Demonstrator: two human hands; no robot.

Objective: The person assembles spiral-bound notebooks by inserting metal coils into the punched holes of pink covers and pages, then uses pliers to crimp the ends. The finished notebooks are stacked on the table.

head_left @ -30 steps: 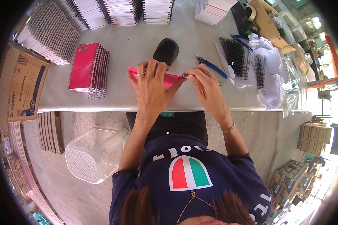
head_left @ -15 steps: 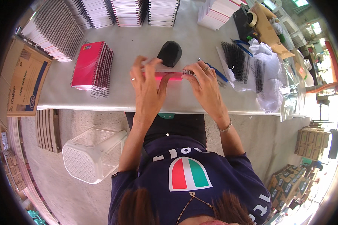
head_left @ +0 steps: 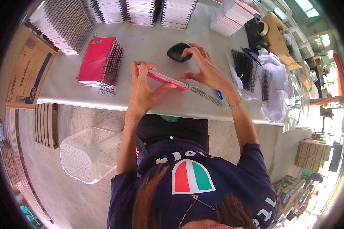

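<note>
Tilted on its edge over the table, a pink notebook [head_left: 163,79] is gripped by my left hand [head_left: 144,86], thumb on the near face and fingers behind. A dark spiral wire coil [head_left: 204,94] sticks out from its right end, slanting down to the right. Above the coil my right hand [head_left: 206,70] is open, thumb and fingers spread. Its fingertips overlap the edge of a black rounded object [head_left: 176,52]; whether they touch it I cannot tell. Below my right wrist, a blue tool handle [head_left: 219,94] shows in part. A stack of pink spiral notebooks [head_left: 97,61] lies to the left.
Tall notebook stacks [head_left: 59,24] line the far side. At right, black wire coils [head_left: 244,70] lie on crumpled white paper [head_left: 273,95], with a black tape dispenser [head_left: 256,32] behind. A cardboard box [head_left: 30,72] stands at left, a white stool [head_left: 90,152] on the floor below.
The notebook has tilted, its right end lower and nearer me. My right hand has let go of its coil end and lifted toward the black object, exposing the long coil.
</note>
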